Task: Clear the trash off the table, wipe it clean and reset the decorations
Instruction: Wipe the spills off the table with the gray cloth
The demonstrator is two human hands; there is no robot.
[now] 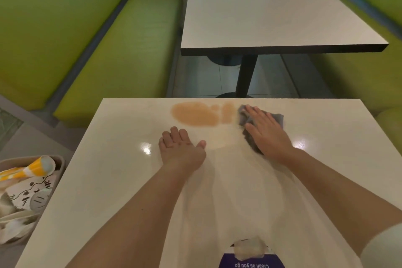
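Observation:
A white table [113, 180] fills the lower view. An orange-brown spill [195, 113] lies near its far edge. Just right of the spill, my right hand [267, 131] presses flat on a grey cloth [277, 117], fingers straight. My left hand [180, 148] rests flat on the tabletop near the middle, below the spill, holding nothing. A purple sticker reading "Clean as you go" [252, 261] with a torn paper patch sits at the near edge.
A tray [59, 167] off the table's left side holds a yellow-striped paper cup [32, 168], printed paper and white trash. Green bench seats [121, 50] flank both sides. Another white table [261, 13] stands beyond a gap of tiled floor.

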